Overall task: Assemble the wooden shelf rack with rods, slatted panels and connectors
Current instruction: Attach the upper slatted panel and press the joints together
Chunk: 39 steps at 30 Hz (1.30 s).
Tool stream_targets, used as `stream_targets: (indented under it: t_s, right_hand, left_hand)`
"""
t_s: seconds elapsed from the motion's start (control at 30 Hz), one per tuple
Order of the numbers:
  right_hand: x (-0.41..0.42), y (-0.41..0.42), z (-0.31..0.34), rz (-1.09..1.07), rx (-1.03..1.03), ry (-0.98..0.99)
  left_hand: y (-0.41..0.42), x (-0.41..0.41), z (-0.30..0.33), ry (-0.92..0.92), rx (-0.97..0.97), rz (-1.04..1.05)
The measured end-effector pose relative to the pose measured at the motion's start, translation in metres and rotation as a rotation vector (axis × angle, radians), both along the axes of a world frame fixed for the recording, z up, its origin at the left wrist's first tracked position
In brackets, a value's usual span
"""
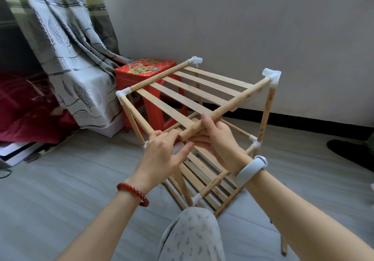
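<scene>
1. The wooden shelf rack [202, 107] stands on the grey floor [60, 179] right in front of the person, close to the white wall [242, 28]. It's partly built, with a top slatted panel [190, 90] up high and a lower slatted panel [204, 177] down near the floor
2. The right hand [220, 139] has its fingers curled round the near end of the front rod [228, 104] of the top panel, thumb on top. That rod runs up and away to a white corner connector [272, 76] at the far right
3. The left hand [164, 153] is right beside it at the same near corner. Its thumb and fingers are bent round something white [178, 148] under the rod end, looks like a connector, but it's mostly hidden so I can't say for sure
4. The other top corners each have a white connector too, one at the left [122, 94] and one at the back [195, 60]
5. A red bead bracelet [133, 194] sits on the left wrist, a pale grey band [251, 168] on the right
6. Behind the rack there's a red plastic stool [145, 72], with a leaf-print curtain [66, 48] hanging to its left
7. A knee in grey patterned trousers [192, 234] pokes in at the bottom, just beside the rack's near foot
</scene>
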State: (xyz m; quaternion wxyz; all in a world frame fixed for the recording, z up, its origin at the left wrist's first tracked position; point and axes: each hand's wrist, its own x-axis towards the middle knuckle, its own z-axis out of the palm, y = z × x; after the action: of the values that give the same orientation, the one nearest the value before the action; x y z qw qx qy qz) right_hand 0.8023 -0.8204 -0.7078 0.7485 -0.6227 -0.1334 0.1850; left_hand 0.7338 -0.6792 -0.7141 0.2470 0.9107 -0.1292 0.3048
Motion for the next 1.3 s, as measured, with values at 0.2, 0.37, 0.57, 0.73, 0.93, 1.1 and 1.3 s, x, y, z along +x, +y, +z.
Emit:
stream_targets:
  t_s: [0.2,0.37,0.57,0.73,0.93,1.1,1.3]
  right_hand:
    - [-0.008,0.024,0.014,0.034,-0.159,-0.059]
    - [-0.012,0.051,0.025,0.075,-0.303,-0.187]
    - [-0.011,0.082,0.027,0.156,-0.462,-0.383]
    - [-0.003,0.076,0.02,0.324,-0.609,-0.522]
    - [-0.005,0.047,-0.015,0.278,-0.414,-0.372]
    - [-0.005,-0.012,-0.069,0.472,-0.552,-0.278]
    - [0.005,-0.018,-0.099,0.436,-0.645,-0.355]
  left_hand:
    - [0.015,-0.02,-0.01,-0.049,-0.11,0.065]
    - [0.014,-0.038,-0.021,0.007,-0.319,0.202]
    - [0.023,-0.05,-0.03,0.087,-0.55,0.246]
    - [0.035,-0.05,-0.039,0.432,-0.602,0.141]
    - [0.023,-0.04,-0.046,0.546,-0.697,0.073]
    - [0.004,-0.014,-0.034,0.62,-0.601,0.109]
    - [-0.004,0.033,0.003,0.682,-0.589,0.033]
